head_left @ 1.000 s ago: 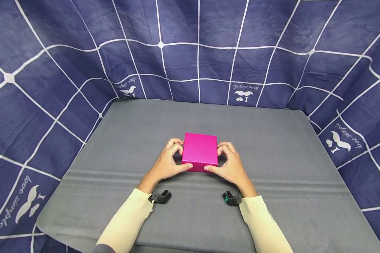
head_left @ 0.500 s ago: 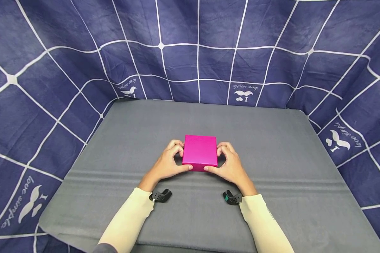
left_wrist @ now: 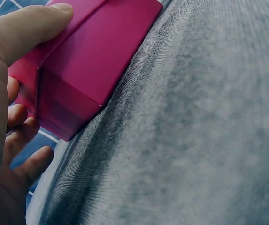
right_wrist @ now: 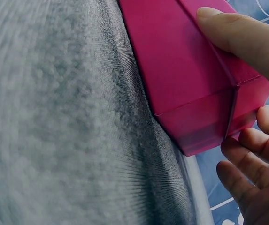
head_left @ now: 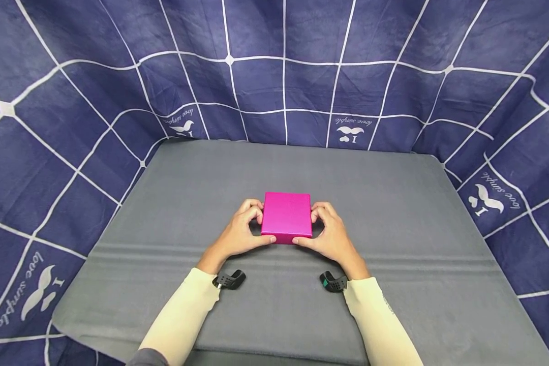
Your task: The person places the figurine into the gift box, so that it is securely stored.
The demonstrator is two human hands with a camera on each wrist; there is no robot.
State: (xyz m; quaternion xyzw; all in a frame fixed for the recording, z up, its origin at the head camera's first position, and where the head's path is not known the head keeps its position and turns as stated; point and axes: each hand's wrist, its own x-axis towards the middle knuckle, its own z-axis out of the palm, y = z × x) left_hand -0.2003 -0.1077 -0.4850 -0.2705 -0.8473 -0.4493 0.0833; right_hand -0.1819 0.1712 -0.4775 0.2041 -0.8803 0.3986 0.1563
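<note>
A bright pink lidded box point(head_left: 286, 213) rests on the grey surface in the middle of the head view, held between both hands. My left hand point(head_left: 241, 231) grips its left side, thumb on the front face and fingers curled at the side. My right hand point(head_left: 331, 234) mirrors this on the right. A seam between lid and base crosses the box point(left_wrist: 92, 61) in the left wrist view, with the left thumb above it. The right wrist view shows the same seam on the box point(right_wrist: 186, 65), the right thumb pressing near it. The box's inside is hidden.
Grey padded cloth point(head_left: 283, 165) covers the table, with creases running across it left and right of the hands. Blue fabric with white grid lines point(head_left: 308, 86) hangs behind and at both sides. A black band sits on each wrist.
The box's top face has sunk slightly toward the table, and its front face looks shorter than a second ago. Both hands keep their grip. The head view has shifted a little.
</note>
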